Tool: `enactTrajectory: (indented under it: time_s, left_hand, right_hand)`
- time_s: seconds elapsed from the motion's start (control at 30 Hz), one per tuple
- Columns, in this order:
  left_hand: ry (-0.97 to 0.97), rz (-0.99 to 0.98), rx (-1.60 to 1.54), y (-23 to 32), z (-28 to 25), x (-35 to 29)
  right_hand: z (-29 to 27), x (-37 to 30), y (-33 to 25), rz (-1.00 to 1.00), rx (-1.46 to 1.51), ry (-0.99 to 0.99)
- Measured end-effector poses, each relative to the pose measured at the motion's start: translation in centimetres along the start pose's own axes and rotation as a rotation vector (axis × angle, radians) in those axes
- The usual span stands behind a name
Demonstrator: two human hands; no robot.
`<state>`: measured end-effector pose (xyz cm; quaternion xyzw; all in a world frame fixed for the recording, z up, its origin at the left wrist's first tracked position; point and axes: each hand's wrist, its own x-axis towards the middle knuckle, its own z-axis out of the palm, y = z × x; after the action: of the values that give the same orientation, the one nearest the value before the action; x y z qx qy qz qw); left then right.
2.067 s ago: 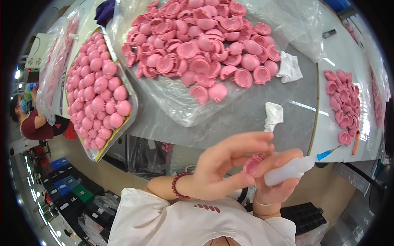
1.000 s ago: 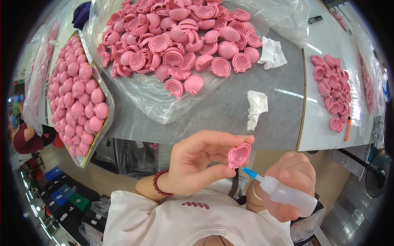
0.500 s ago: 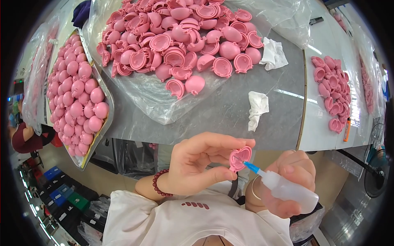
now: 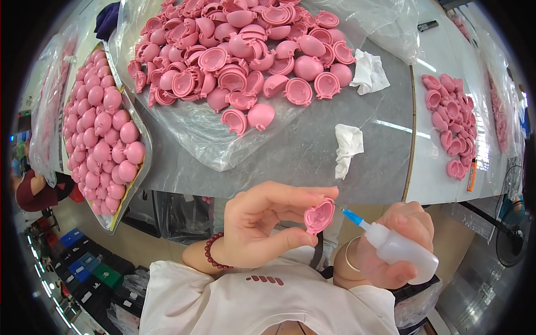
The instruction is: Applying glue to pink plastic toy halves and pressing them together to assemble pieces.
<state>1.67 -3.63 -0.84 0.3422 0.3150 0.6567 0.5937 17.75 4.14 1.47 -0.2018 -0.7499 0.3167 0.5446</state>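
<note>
Between thumb and fingers, my left hand (image 4: 262,220) pinches a pink plastic half shell (image 4: 319,216), its hollow side turned toward the right. My right hand (image 4: 410,229) grips a translucent squeeze bottle (image 4: 406,254) with a blue needle tip (image 4: 353,216). The thin needle points at the shell's right rim; whether it touches cannot be made out. Ahead on the grey table (image 4: 268,167), a large heap of pink half shells (image 4: 240,61) lies on clear plastic sheeting (image 4: 218,145).
A tray of closed pink shells (image 4: 103,134) stands at left. Two crumpled white cloths (image 4: 349,148) lie right of the heap. Farther right are a smaller pile of pink pieces (image 4: 453,117), an orange marker (image 4: 472,176) and a black fan (image 4: 509,229). Another person (image 4: 33,190) is at far left.
The needle has drawn back from inside the shell to its right rim, as my right hand moved right. My left hand shifted slightly left with the shell.
</note>
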Motion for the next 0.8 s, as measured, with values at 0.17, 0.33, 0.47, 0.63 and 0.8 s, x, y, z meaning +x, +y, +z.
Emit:
enactTrajectory:
  time_s: [0.17, 0.33, 0.47, 0.63, 0.8]
  left_hand:
    - [0.039, 0.075, 0.048, -0.2, 0.0, 0.1]
    - [0.085, 0.046, 0.03, -0.3, -0.2, -0.1]
    - [0.143, -0.189, -0.312, 0.3, 0.6, 0.5]
    - [0.057, -0.354, -0.512, 0.3, 0.1, 0.5]
    - [0.003, -0.378, -0.651, -0.2, 0.4, 0.4]
  right_hand:
    - [-0.5, -0.4, -0.3, -0.006, -0.009, -0.027]
    - [-0.1, -0.3, -1.1, 0.047, 0.109, -0.158]
    - [0.7, -0.1, 0.7, 0.01, 0.338, 0.269]
    - [-0.9, 1.9, 4.4, 0.362, -0.294, 0.181]
    - [-1.1, 2.9, 5.4, 0.442, -0.361, 0.038]
